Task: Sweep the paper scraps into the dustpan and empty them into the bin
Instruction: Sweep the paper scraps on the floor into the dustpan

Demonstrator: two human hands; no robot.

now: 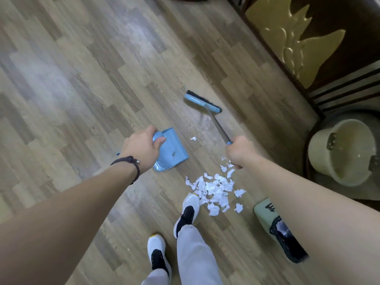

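Observation:
A pile of white paper scraps (216,190) lies on the wood floor just ahead of my right shoe. One stray scrap (193,138) lies apart, between dustpan and broom handle. My left hand (141,149) grips the handle of a light-blue dustpan (174,151), which hangs over the floor left of the pile. My right hand (239,151) holds the handle of a blue broom (202,101); its head rests on the floor beyond the scraps. A pale green bin (265,212) with a black liner stands at the right, partly hidden by my right forearm.
A cream bucket (320,153) sits on a dark mat at the right, beside dark wooden furniture (308,58) along the upper right. My two white-and-black shoes (187,212) stand near the pile. Open wood floor spreads to the left.

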